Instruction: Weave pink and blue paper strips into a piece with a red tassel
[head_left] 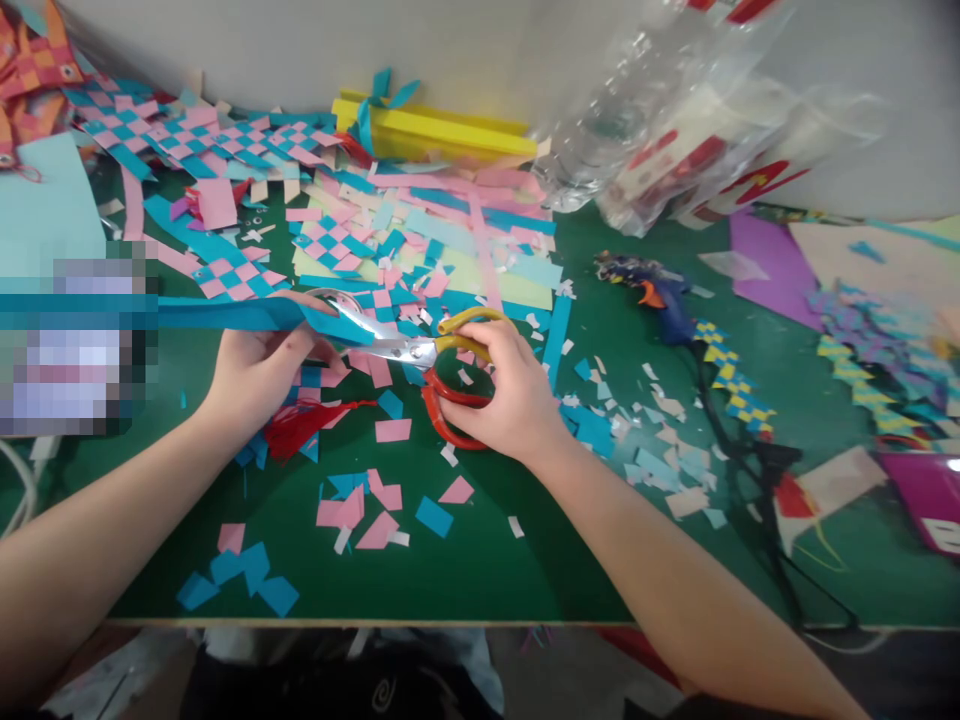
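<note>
Closest in, 2 bare forearms (660,540) led to the left hand (262,365), pinching a blue strip (217,313), and the right hand (510,390), gripping scissors (411,351) set against the strip beside the left hand, apparently a cutting step whose next move called for a steady squeeze.

Across the top of the frame, a plain pale-grey wall (262,50) is softly lit, and the worktop (472,570) is set right up beneath it! The whole middle is taken up by dark green, stretched from left to right; its near edge is marked by a thin pale strip. Down below, bottom centre, a dim grey floor (559,690) is glimpsed, sunk in shadow.
</note>
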